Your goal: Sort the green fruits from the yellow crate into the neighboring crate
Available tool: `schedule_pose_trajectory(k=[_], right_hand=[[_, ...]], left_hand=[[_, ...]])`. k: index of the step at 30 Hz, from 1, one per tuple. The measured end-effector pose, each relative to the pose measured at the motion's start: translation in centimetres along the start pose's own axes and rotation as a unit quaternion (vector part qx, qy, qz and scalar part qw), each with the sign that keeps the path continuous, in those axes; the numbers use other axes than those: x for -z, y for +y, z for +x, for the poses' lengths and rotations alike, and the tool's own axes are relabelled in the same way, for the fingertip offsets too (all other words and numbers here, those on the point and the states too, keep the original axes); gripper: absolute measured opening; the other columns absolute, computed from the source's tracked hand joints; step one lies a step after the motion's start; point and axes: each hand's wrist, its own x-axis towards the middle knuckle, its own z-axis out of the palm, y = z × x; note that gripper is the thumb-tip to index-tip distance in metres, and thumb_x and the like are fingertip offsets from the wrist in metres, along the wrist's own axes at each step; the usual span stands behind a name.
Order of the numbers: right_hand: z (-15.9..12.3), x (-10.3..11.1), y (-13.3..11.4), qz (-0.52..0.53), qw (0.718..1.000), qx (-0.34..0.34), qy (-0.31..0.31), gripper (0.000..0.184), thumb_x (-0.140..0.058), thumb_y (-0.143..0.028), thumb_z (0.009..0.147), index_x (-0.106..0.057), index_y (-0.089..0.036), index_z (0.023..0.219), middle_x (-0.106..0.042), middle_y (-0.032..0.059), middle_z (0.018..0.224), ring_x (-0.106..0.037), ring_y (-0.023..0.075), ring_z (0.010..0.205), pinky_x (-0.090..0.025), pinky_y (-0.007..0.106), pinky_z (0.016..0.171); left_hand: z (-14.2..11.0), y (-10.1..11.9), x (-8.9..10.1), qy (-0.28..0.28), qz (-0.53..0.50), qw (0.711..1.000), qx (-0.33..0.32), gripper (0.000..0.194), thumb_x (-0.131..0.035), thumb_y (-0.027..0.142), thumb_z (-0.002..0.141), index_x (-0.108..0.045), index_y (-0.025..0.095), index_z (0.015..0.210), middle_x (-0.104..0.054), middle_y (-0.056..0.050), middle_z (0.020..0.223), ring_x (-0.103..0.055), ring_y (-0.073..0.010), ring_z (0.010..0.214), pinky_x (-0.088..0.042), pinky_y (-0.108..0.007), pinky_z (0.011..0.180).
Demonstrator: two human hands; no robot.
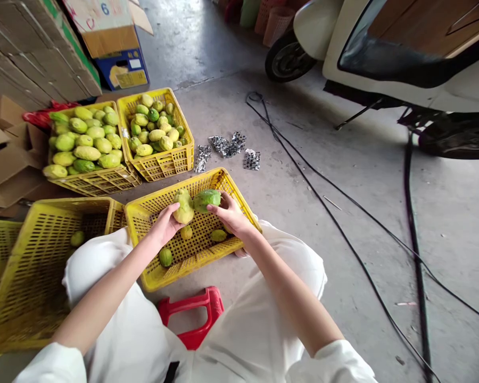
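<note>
My left hand (167, 224) is closed on a yellow-green papaya (184, 206), held upright. My right hand (232, 214) grips a greener papaya (206, 200) lying on its side, its left end close to or touching the first. Both are held over a yellow plastic crate (223, 178) between my knees. Inside that crate lie a few smaller fruits: a green one (165, 257), a yellowish one (186, 232) and another (218, 235) near the right side. My fingers partly hide both held papayas.
Two yellow crates, left (99, 183) and right (165, 167), stand ahead, heaped with papayas. Another crate (35, 234) at left holds a green fruit. A red stool (191, 340) is below me. Patterned wrappers (227, 144), black cables (335, 229) and a scooter (323, 42) occupy the floor.
</note>
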Motion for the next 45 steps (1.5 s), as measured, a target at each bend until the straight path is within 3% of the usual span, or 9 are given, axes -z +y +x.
schedule_pose_trajectory(k=[6, 12, 17, 24, 27, 32, 41, 45], right_hand=[[0.2, 0.1, 0.2, 0.007, 1.000, 0.020, -0.010, 0.064, -0.100, -0.042, 0.054, -0.067, -0.028, 0.107, -0.075, 0.0008, 0.111, -0.071, 0.0239, 0.108, -0.057, 0.036, 0.101], [-0.3, -0.3, 0.5, 0.036, 0.999, -0.027, -0.028, 0.077, -0.101, -0.039, 0.058, -0.069, -0.033, 0.128, -0.072, -0.0001, 0.113, -0.071, 0.0220, 0.104, -0.064, 0.039, 0.096], [-0.2, -0.8, 1.2, 0.047, 0.998, -0.039, -0.012, 0.068, -0.100, -0.039, 0.058, -0.069, -0.032, 0.119, -0.070, -0.0004, 0.113, -0.069, 0.0192, 0.104, -0.062, 0.030, 0.087], [0.0, -0.8, 1.6, 0.031, 0.997, -0.063, 0.017, 0.055, -0.097, -0.043, 0.057, -0.064, -0.027, 0.099, -0.073, -0.0007, 0.102, -0.068, 0.0203, 0.103, -0.054, 0.027, 0.079], [0.2, -0.7, 1.7, 0.034, 0.997, -0.066, 0.011, 0.051, -0.090, -0.047, 0.064, -0.064, -0.028, 0.103, -0.073, -0.0008, 0.100, -0.069, 0.0220, 0.106, -0.055, 0.029, 0.080], [0.4, -0.5, 1.3, 0.072, 0.994, -0.082, 0.019, 0.044, -0.081, -0.051, 0.074, -0.062, -0.029, 0.107, -0.073, 0.0043, 0.118, -0.069, 0.0271, 0.118, -0.066, 0.039, 0.087], [0.0, -0.3, 0.2, 0.048, 0.997, -0.050, 0.015, 0.062, -0.099, -0.046, 0.057, -0.068, -0.026, 0.106, -0.075, 0.0056, 0.116, -0.071, 0.0278, 0.118, -0.063, 0.037, 0.098], [-0.3, -0.6, -0.3, 0.049, 0.998, -0.041, 0.002, 0.063, -0.100, -0.045, 0.054, -0.070, -0.026, 0.106, -0.077, 0.0046, 0.107, -0.072, 0.0274, 0.114, -0.059, 0.037, 0.100]], left_hand=[[0.0, -0.6, 0.1, -0.015, -0.012, 1.000, -0.007, 0.034, -0.078, 0.014, 0.078, -0.074, 0.014, 0.112, -0.080, -0.013, 0.114, -0.074, -0.0299, 0.119, -0.067, -0.038, 0.096], [0.8, 0.3, 1.1, -0.005, 0.009, 1.000, -0.018, 0.020, -0.082, 0.016, 0.076, -0.073, 0.014, 0.095, -0.080, -0.012, 0.101, -0.076, -0.0316, 0.115, -0.068, -0.040, 0.093], [1.2, 0.4, 1.7, -0.013, 0.018, 0.999, -0.039, 0.027, -0.085, 0.018, 0.075, -0.074, 0.014, 0.099, -0.080, -0.012, 0.107, -0.075, -0.0321, 0.118, -0.068, -0.037, 0.089], [1.4, 0.6, 1.7, -0.029, 0.017, 0.999, -0.022, 0.032, -0.089, 0.023, 0.072, -0.074, 0.014, 0.099, -0.078, -0.008, 0.095, -0.072, -0.0195, 0.081, -0.065, -0.030, 0.068], [1.3, 0.6, 1.4, -0.020, 0.011, 0.999, -0.026, 0.028, -0.089, 0.023, 0.071, -0.074, 0.014, 0.093, -0.079, -0.008, 0.093, -0.071, -0.0187, 0.078, -0.064, -0.029, 0.065], [1.3, 0.5, 1.2, -0.017, -0.004, 0.999, -0.041, 0.028, -0.089, 0.022, 0.069, -0.073, 0.016, 0.091, -0.079, -0.007, 0.088, -0.072, -0.0172, 0.078, -0.062, -0.026, 0.067], [1.2, 0.4, 1.5, -0.051, 0.004, 0.996, -0.067, 0.045, -0.096, 0.028, 0.058, -0.072, 0.016, 0.094, -0.081, -0.007, 0.089, -0.076, -0.0227, 0.082, -0.066, -0.035, 0.076], [1.2, 0.3, 1.5, -0.047, 0.013, 0.996, -0.070, 0.040, -0.095, 0.027, 0.059, -0.071, 0.018, 0.088, -0.079, -0.005, 0.084, -0.077, -0.0240, 0.084, -0.067, -0.040, 0.084]])
